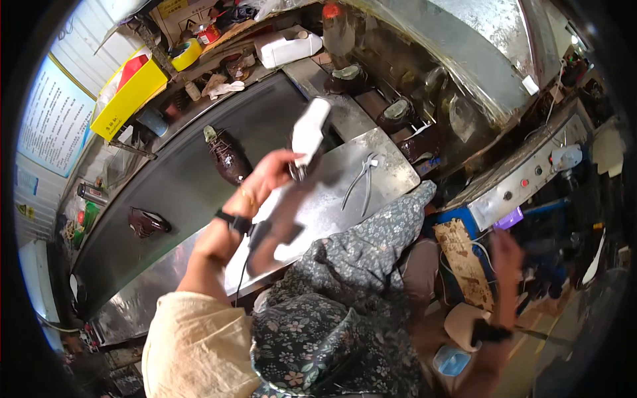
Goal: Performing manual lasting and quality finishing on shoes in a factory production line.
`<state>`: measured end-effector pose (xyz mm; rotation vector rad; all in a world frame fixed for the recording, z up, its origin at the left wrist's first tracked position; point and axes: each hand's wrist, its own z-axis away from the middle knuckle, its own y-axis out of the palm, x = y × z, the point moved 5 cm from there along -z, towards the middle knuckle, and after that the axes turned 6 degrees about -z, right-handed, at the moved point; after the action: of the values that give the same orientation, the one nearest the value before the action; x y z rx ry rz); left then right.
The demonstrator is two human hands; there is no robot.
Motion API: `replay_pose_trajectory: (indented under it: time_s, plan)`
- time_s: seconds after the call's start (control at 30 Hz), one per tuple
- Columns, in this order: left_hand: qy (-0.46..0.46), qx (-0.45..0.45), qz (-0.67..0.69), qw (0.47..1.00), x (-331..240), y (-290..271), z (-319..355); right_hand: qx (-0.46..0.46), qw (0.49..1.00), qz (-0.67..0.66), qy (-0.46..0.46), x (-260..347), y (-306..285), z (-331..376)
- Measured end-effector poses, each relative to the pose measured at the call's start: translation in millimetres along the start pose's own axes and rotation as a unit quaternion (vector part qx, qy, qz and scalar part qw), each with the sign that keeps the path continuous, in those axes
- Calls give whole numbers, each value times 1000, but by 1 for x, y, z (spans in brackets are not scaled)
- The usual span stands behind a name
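My left hand (271,171) is closed round the end of a dark brown shoe (309,132), tipped so that its white sole faces me. It hangs over the join of the black conveyor belt (186,176) and a shiny metal tabletop (332,162). On that tabletop lie pincers (361,184) with spread handles. Out to the right, my right hand (507,251) is smeared by motion beside a machine's control panel (524,186). A purple item (508,218) is just above its fingers; whether they touch cannot be seen.
Two brown shoes, one laced (227,156) and one smaller-looking (147,222), lie on the belt. More shoes (396,113) stand beneath the plastic-draped machine. A yellow bin (128,93) and a white container (288,46) line the back ledge. A flowered apron (312,312) covers my lap.
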<state>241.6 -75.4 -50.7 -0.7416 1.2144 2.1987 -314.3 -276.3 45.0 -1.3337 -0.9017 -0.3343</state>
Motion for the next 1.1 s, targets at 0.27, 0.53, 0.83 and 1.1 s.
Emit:
replay_pose_trajectory:
  time_s: [0.27,0.53,0.83,1.1]
  plan:
    - [6,278,-559,782,107,117,140,-31,962,-232,-137,181,166,-3]
    - [232,174,-330,898,118,184,85,52,961,-161,-217,182,161,31]
    - [-51,150,-139,977,140,207,33,94,968,-119,-201,189,137,31]
    - [189,85,-481,852,140,187,31,-8,925,-381,14,78,213,132]
